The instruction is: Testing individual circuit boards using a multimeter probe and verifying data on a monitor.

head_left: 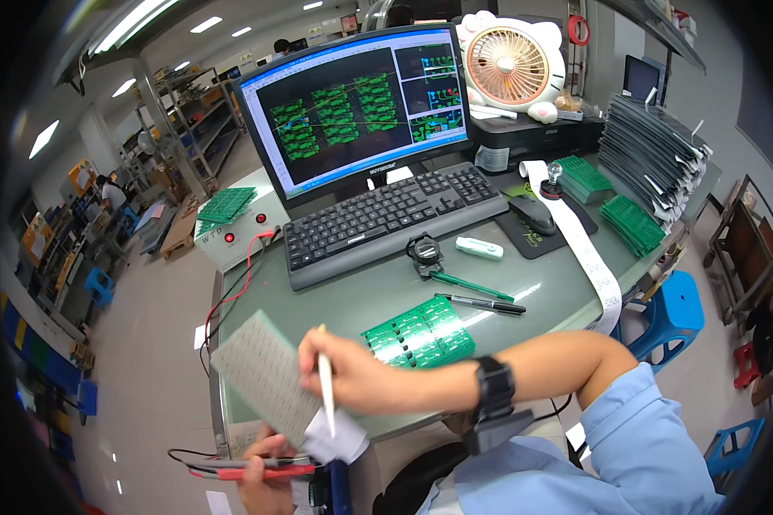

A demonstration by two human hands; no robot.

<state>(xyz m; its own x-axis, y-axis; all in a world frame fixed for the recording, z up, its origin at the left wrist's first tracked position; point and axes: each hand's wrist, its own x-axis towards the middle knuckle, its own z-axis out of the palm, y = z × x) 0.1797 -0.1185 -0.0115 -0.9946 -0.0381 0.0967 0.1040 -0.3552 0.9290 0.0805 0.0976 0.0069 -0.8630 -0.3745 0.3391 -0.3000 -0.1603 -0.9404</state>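
Note:
My right hand [343,369] reaches across to the left, its fingers closed around a slim white pen-like stick [326,390] that points down. Those fingers are also at the right edge of a pale grey panel [266,369] with rows of small marks, tilted beyond the desk's front left corner. Lower down, my left hand [266,481], partly blurred, is closed on a red test probe [270,473] and a dark one beside it. Its fingertips are close to the panel's lower end; whether they grip it I cannot tell. A white paper slip [339,436] hangs below my right hand.
A green circuit board panel [421,333] lies on the desk [335,313] near pens [481,303], a keyboard [395,219] and a mouse [532,215]. Behind stands a monitor [343,112]. Green boards [634,225] and a tall dark stack [653,154] rise at right. A red cable [251,266] runs from a white box [240,225].

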